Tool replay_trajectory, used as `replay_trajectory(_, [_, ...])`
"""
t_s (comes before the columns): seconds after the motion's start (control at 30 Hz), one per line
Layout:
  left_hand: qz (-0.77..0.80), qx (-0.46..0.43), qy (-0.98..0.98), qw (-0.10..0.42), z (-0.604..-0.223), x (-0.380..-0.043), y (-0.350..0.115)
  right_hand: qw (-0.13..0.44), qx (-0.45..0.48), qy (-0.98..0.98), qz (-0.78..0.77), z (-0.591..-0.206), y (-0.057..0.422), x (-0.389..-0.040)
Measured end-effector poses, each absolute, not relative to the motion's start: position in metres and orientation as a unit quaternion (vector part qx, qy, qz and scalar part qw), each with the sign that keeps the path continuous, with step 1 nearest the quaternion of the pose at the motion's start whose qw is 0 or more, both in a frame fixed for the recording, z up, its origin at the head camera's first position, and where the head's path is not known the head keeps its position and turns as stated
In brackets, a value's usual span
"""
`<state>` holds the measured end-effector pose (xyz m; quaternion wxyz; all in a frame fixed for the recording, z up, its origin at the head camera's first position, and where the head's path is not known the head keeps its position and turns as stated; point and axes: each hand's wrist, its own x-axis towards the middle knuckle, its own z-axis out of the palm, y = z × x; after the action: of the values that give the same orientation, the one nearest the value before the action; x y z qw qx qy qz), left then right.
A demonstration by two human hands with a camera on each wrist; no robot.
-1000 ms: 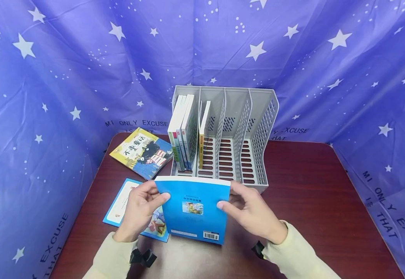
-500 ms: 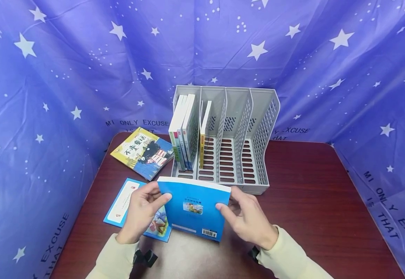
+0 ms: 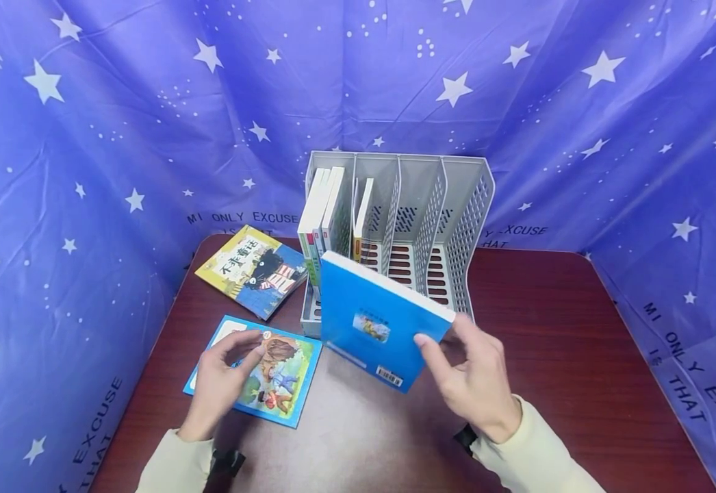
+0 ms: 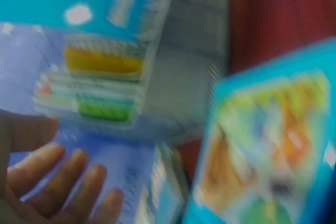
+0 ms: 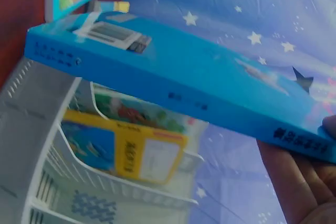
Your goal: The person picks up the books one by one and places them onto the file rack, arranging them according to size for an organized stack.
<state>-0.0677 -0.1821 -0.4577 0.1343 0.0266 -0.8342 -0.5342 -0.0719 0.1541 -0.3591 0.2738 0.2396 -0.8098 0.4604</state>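
My right hand [image 3: 478, 376] grips a blue book [image 3: 373, 335] at its right edge, thumb on the back cover and fingers behind. The book is raised and tilted in front of the grey file rack [image 3: 481, 198]; its spine faces the right wrist camera. My left hand [image 3: 225, 376] is off the book, fingers loosely bent and holding nothing. Beneath it a blue-bordered picture book [image 3: 302, 383] lies on the table. In the blurred left wrist view, the left fingers [image 4: 79, 177] are apart from everything.
Several books [image 3: 323, 205] stand in the rack's leftmost compartment, and a thin yellow-spined book [image 3: 363, 212] in the second. A yellow and blue book [image 3: 253, 267] lies left of the rack. The reddish-brown table [image 3: 555, 342] meets a starry curtain [image 3: 395, 82] at the back.
My left hand has let go of the blue book and moved left and down. With my right hand, the book has risen, shifted right toward the rack and tilted.
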Motion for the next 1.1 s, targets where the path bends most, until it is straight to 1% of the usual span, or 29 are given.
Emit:
replay_trajectory(0.07, [-0.487, 0.051, -0.861, 0.135, -0.469, -0.069, -0.194, 0.304, 0.232, -0.804, 0.455, -0.354, 0.158, -0.076])
replay_trajectory(0.13, [-0.445, 0.073, -0.884, 0.122, -0.477, -0.071, -0.205, 0.319, 0.216, -0.806, 0.45, -0.35, 0.162, -0.079])
replay_trajectory(0.33, [-0.342, 0.135, -0.93, 0.034, -0.493, -0.078, -0.235, 0.366, 0.163, -0.818, 0.413, -0.343, 0.169, -0.092])
replay_trajectory(0.47, [-0.295, 0.174, -0.94, -0.006, -0.5, -0.076, -0.243, 0.384, 0.144, -0.815, 0.41, -0.342, 0.167, -0.103])
replay_trajectory(0.67, [-0.248, 0.204, -0.947, -0.016, -0.507, -0.074, -0.244, 0.393, 0.104, -0.822, 0.399, -0.345, 0.162, -0.122])
replay_trajectory(0.8, [-0.229, 0.216, -0.949, -0.033, -0.509, -0.068, -0.243, 0.399, 0.083, -0.823, 0.396, -0.352, 0.156, -0.137])
replay_trajectory(1.0, [-0.217, 0.231, -0.947, -0.05, -0.508, -0.062, -0.242, 0.433, 0.085, -0.81, 0.386, -0.364, 0.142, -0.163])
replay_trajectory(1.1, [-0.221, 0.24, -0.944, -0.053, -0.509, -0.061, -0.242, 0.44, 0.091, -0.807, 0.384, -0.369, 0.133, -0.173])
